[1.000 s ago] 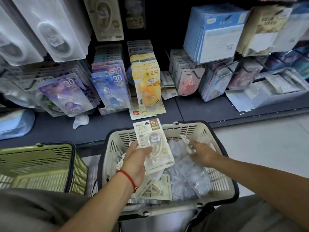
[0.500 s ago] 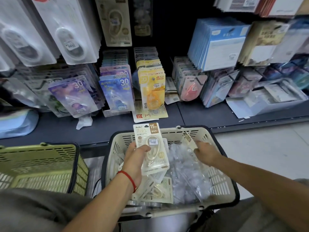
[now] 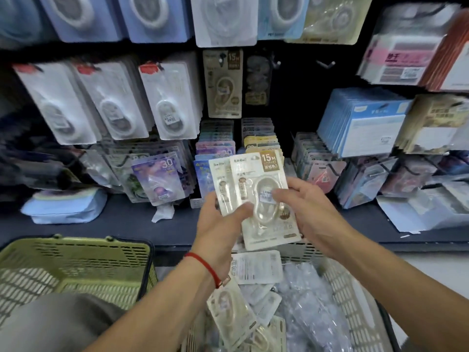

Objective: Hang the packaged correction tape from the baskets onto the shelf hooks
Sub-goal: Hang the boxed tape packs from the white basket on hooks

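While the cream basket (image 3: 355, 301) sits below, the left hand (image 3: 218, 224) and right hand (image 3: 309, 212) both grasp two overlapping correction tape packages (image 3: 256, 196), held upright above the basket's far rim, in front of the shelf hooks (image 3: 324, 63).

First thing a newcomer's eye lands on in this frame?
Centre frame, both hands, left and right, grip a fanned pair of cream blister-packed "15M" correction tapes. A matching cream pack hangs on the shelf above. Below, more packs fill the white plastic basket, beside a green basket.
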Available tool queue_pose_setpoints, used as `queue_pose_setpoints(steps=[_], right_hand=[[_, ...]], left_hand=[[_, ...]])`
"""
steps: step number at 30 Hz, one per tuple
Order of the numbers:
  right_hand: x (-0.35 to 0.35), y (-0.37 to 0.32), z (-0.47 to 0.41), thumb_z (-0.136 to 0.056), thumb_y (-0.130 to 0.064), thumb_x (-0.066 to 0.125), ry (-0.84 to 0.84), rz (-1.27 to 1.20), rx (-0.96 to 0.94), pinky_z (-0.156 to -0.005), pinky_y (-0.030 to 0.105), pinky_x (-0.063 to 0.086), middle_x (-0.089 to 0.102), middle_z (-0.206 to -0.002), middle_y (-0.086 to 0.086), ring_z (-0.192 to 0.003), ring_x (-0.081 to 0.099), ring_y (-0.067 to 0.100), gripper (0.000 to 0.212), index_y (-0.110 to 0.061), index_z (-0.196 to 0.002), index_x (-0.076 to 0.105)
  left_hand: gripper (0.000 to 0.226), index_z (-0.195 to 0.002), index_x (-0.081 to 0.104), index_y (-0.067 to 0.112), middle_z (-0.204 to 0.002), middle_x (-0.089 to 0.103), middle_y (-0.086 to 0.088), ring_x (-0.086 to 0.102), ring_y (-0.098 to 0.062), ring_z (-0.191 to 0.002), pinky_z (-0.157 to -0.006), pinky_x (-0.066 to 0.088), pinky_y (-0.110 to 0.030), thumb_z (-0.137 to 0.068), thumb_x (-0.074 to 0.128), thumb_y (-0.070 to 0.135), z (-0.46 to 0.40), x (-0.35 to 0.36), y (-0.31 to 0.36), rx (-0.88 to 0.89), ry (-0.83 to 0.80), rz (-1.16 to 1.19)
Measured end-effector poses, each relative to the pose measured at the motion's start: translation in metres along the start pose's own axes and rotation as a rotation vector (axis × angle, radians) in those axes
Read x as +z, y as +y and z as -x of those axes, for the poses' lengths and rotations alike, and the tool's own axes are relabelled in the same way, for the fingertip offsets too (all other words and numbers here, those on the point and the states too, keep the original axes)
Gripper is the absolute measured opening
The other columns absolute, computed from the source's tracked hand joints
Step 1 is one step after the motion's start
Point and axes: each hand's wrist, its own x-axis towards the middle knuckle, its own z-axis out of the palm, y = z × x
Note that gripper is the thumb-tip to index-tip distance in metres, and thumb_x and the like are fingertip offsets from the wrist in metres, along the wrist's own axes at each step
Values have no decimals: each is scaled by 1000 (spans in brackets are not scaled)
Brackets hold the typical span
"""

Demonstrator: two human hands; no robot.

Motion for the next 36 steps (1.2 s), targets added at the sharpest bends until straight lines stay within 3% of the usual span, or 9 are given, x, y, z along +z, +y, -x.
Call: queue_pose_setpoints(steps=[5,8,12,22,25,27,30,33,36], right_hand=[[31,-28,-25,-101,-26,69,75,-71,-184,-93,56,61,81,-110,5,-102,78,29,23,-21,-124,68],[42,-48,-44,-101,-27,70,126,-23,-309,-93,57,62,81,-109,0,-99,79,23,25,-25,-125,64],[55,-71,-68,-99,-33,69,166,108,-446,-89,51,62,80,-110,-4,-97,79,17,27,-31,-125,62],[76,-86,-97,-94,-49,73,316,164,-489,-88,52,63,81,-104,-3,-94,79,21,33,-30,-120,70],[79,-74,-108,-93,-55,70,452,281,-556,-81,32,59,78,-104,-18,-95,74,1,35,-32,-119,69],[85,-66,-129,-98,-52,65,513,363,-563,-78,23,50,74,-101,-23,-95,68,-7,29,-35,-122,65],[95,-67,-175,-104,-47,60,533,368,-477,-91,33,53,71,-114,-7,-108,67,10,46,-23,-144,58],[98,-82,-215,-104,-48,61,530,355,-358,-106,42,51,69,-134,10,-124,65,30,55,-14,-147,57],[95,-89,-233,-104,-53,57,556,507,-253,-104,44,51,65,-137,17,-127,60,38,57,-10,-142,59]], left_hand=[[41,-121,61,24,-108,79,5,76,-12,-100,-93,62,-40,-89,82,9,-34,-15,67,283,14,-206],[35,-114,62,31,-106,76,13,73,2,-93,-81,60,-20,-89,82,17,-53,-35,98,476,112,-306],[32,-109,60,37,-96,73,27,69,11,-87,-63,52,-9,-86,82,29,-67,-71,112,626,267,-356],[32,-100,58,44,-96,69,38,68,13,-84,-59,51,-7,-86,81,28,-74,-87,124,721,328,-284],[31,-103,58,44,-100,71,32,70,8,-84,-57,56,-17,-85,79,29,-77,-88,123,720,331,-260],[33,-110,60,39,-102,71,32,69,9,-88,-64,52,-9,-84,79,33,-78,-87,122,720,325,-257],[35,-114,60,35,-103,71,33,69,11,-89,-65,50,-5,-86,80,32,-80,-80,118,699,297,-241],[29,-104,56,40,-101,69,36,68,12,-88,-62,50,-5,-87,79,36,-81,-73,113,673,256,-245],[30,-105,57,39,-101,70,33,69,9,-88,-63,53,-9,-85,79,37,-84,-72,108,648,220,-275]])
